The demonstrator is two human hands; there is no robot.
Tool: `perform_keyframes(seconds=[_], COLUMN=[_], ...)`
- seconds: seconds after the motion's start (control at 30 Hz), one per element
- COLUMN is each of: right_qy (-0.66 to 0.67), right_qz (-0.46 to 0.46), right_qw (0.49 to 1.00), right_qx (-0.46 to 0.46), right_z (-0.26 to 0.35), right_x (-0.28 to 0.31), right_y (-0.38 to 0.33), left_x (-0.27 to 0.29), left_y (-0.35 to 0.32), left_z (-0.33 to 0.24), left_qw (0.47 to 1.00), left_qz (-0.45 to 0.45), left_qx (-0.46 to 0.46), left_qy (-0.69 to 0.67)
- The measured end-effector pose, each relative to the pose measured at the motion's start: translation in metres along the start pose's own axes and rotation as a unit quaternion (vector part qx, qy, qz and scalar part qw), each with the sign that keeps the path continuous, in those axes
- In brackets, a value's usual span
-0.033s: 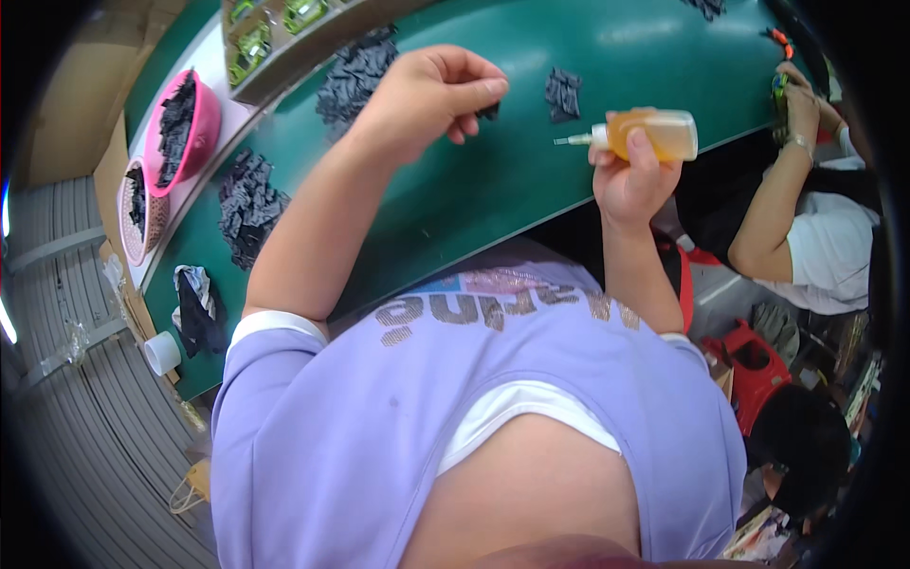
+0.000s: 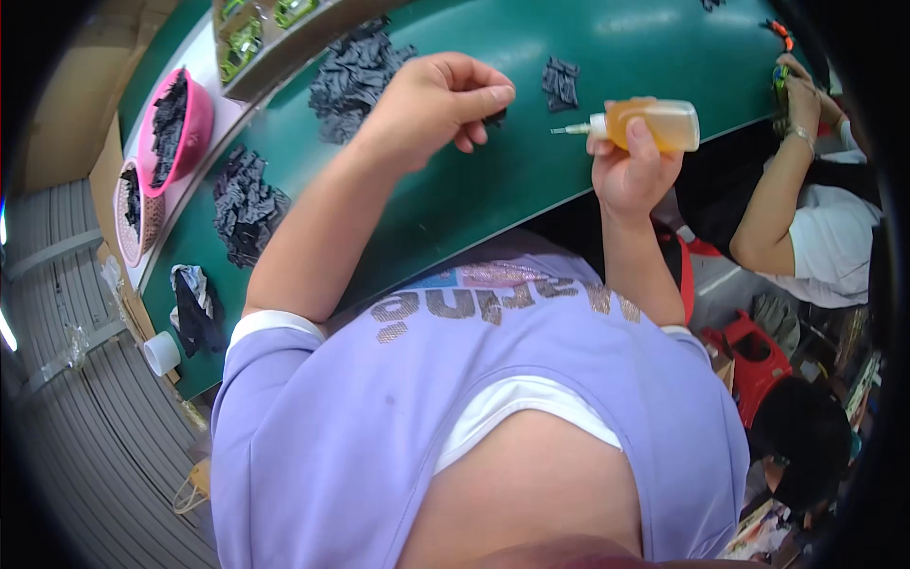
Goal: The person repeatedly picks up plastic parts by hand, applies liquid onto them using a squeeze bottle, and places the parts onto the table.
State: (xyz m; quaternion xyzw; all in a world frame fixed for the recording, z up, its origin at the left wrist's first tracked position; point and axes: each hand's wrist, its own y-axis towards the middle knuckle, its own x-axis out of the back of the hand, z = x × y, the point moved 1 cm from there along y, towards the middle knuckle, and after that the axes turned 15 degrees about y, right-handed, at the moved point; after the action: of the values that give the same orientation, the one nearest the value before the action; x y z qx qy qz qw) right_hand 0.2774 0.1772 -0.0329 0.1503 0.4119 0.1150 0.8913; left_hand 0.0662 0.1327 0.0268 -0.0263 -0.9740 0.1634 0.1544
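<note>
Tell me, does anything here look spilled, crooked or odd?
Nothing looks spilled: the right hand holds the bottle sideways, yet no drip shows. Slightly odd is the crumpled cloth near the green table's left end, bunched up beside a white container.

I see the left grip (image 2: 441, 106) pinching a small black piece (image 2: 495, 119) over the green surface (image 2: 436, 209). The right grip (image 2: 637, 175) holds a bottle (image 2: 668, 128) of amber liquid sideways, its nozzle (image 2: 573, 129) pointing left. A small black pile (image 2: 560, 85) lies just beyond; I see larger heaps (image 2: 351, 85) farther left, near a pink bowl (image 2: 198, 133).
</note>
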Motion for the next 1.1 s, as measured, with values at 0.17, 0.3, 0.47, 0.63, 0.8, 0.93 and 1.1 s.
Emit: perform_keyframes(seconds=[0.17,0.3,0.47,0.63,0.8,0.93,1.1], right_qy=[-0.02,-0.007,-0.09,-0.104,-0.111,-0.119,-0.111], right_qz=[0.04,0.019,0.071,0.081,0.082,0.091,0.077], right_qw=[0.998,0.999,0.992,0.991,0.99,0.988,0.991], right_qx=[0.036,0.039,0.045,0.04,0.035,0.032,0.026], right_z=[-0.005,-0.005,-0.005,-0.004,-0.004,-0.005,-0.005], right_x=[-0.003,-0.011,-0.011,-0.013,-0.011,-0.01,-0.011], right_y=[0.001,-0.003,-0.008,-0.008,-0.008,-0.007,-0.008], left_x=[-0.031,-0.032,-0.032,-0.032,-0.032,-0.032,-0.032], left_y=[-0.004,-0.002,0.0,-0.001,0.0,0.0,0.0], left_z=[0.018,0.025,0.029,0.026,0.026,0.026,0.026], left_qw=[0.998,0.995,0.993,0.993,0.994,0.994,0.995], left_qz=[0.064,0.088,0.096,0.096,0.092,0.094,0.09], left_qx=[0.001,-0.005,0.004,0.007,0.009,0.008,0.008], left_qy=[-0.018,-0.035,-0.07,-0.062,-0.05,-0.05,-0.045])
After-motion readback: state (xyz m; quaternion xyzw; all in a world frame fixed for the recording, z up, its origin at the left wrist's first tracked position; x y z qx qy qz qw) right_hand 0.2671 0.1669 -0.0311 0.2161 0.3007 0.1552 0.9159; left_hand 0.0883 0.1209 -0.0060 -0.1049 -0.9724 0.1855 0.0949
